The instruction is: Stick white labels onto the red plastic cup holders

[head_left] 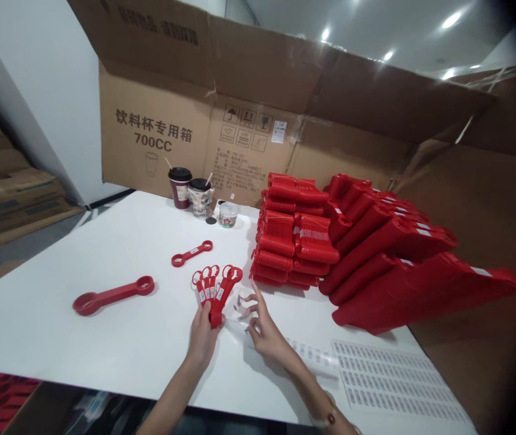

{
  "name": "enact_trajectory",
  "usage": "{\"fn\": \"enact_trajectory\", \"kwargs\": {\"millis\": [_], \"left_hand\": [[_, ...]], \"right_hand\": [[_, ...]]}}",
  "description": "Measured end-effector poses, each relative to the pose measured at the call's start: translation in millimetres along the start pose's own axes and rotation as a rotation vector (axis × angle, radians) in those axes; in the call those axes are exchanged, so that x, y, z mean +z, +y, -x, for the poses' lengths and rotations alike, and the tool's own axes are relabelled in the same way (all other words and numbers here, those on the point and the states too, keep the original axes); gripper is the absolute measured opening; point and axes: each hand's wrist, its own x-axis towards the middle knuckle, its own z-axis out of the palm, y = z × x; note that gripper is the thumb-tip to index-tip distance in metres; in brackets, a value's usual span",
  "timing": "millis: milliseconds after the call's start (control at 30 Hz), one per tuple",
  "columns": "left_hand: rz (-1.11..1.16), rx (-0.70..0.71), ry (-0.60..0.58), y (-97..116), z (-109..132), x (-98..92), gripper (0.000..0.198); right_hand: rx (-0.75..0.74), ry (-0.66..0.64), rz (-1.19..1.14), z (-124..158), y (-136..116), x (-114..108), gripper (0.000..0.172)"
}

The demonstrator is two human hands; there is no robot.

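On the white desk (pixel 126 338), the red stacks (pixel 278 232) stand toward the right edge; avoid nudging them. Your left hand (pixel 202 332) grips the gathered ends of the red fan (pixel 224 291) over the desk, in from the near edge; a snug pinch should stop it sliding apart. Your right hand (pixel 264 331), fingers loosely parted, seems to touch clear film (pixel 236 328); handle it lightly around the fan's white labels (pixel 202 296).

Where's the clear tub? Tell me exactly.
In the head view, the clear tub stands near the far edge of the table, just right of the two black-lidded cups and left of the red stack.
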Motion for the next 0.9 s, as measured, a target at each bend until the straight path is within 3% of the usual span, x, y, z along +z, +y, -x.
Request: {"fn": "enact_trajectory", "kwargs": {"millis": [133, 267, 367, 600, 767, 900], "left_hand": [[-0.025, 0.009, -0.002, -0.8, 0.2, 1.9, 0.039], [-0.075, 0.041, -0.038, 5.5, 7.0, 7.8, 0.039], [-0.142, 0.111, -0.083, 26.0, 14.1, 19.7, 0.036], [-0.505, 0.601, -0.281, 95.8, 19.7, 76.3, 0.034], [-0.608, 0.766, -0.313, 123.3, 27.7, 119.3, 0.033], [-0.786, 0.861, -0.422, 140.1, 30.5, 136.3, 0.032]], "right_hand": [[-0.104, 0.077, -0.047, 7.0, -42.5, -11.5, 0.080], [-0.250, 0.448, 0.085, -24.1, -69.4, -24.1, 0.079], [-0.277, 0.589, 0.158, -55.6, -83.4, -25.6, 0.082], [-0.337, 0.742, -0.052, -83.6, -132.4, -33.6, 0.078], [-0.399, 0.898, -0.169, -86.9, -156.4, -50.6, 0.071], [-0.402, 1.108, -0.246, -87.4, -158.6, -55.2, 0.065]]}}
